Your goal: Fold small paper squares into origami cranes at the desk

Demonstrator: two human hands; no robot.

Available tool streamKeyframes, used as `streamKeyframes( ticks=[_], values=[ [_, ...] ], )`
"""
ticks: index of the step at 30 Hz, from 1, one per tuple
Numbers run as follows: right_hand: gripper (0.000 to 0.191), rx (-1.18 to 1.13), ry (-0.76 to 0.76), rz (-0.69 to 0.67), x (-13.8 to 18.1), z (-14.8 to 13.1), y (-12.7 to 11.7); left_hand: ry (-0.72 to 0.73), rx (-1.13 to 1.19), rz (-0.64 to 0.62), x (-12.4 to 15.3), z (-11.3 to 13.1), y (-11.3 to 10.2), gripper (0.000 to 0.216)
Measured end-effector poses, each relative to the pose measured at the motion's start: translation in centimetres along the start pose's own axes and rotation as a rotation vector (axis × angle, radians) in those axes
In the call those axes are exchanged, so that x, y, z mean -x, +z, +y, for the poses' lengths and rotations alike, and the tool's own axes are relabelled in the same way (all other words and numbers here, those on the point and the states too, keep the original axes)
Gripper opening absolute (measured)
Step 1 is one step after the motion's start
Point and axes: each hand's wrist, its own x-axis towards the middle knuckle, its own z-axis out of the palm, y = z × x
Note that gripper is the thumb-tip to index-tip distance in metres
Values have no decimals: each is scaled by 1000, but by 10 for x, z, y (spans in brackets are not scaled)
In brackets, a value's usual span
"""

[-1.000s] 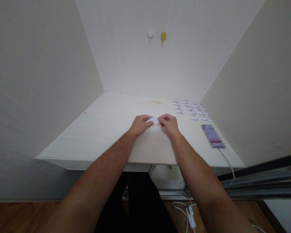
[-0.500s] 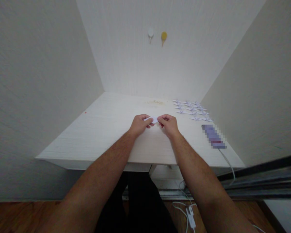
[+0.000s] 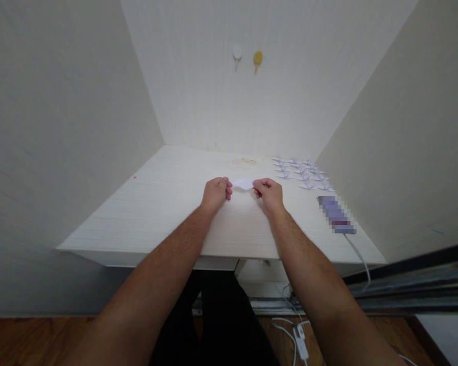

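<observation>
A small folded piece of white paper (image 3: 244,183) lies just above the white desk (image 3: 156,203), between my two hands. My right hand (image 3: 269,193) pinches the paper's right end with curled fingers. My left hand (image 3: 216,192) sits close to the paper's left end with its fingers curled in; whether it touches the paper I cannot make out.
Several small folded paper cranes (image 3: 301,173) stand in rows at the desk's far right. A blurred-out phone (image 3: 335,215) with a white cable (image 3: 359,256) lies near the right front edge. Walls close the desk in on three sides. Two hooks (image 3: 247,55) hang on the back wall.
Both hands have shifted slightly away from me. The left hand has slid off the paper's left end, and more of the paper shows between the hands.
</observation>
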Motion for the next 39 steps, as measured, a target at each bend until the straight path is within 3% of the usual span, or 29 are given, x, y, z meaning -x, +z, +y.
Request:
streamKeyframes(
  ticks=[8, 15, 21, 29, 39],
  values=[
    [21, -31, -8, 19, -1, 2, 0, -9, 68, -71, 3, 2, 2, 19],
    [23, 8, -22, -21, -1, 3, 2, 68, 159, -208, 11, 11, 4, 64],
    [23, 112, -47, -84, 2, 5, 4, 27, 18, -201, 15, 15, 4, 39],
    [14, 435, -483, -63, 6, 6, 4, 81, -185, -178, 14, 13, 5, 23],
    [16, 601, -785, -104, 5, 9, 3, 35, -224, -204, 17, 18, 3, 26]
  ],
)
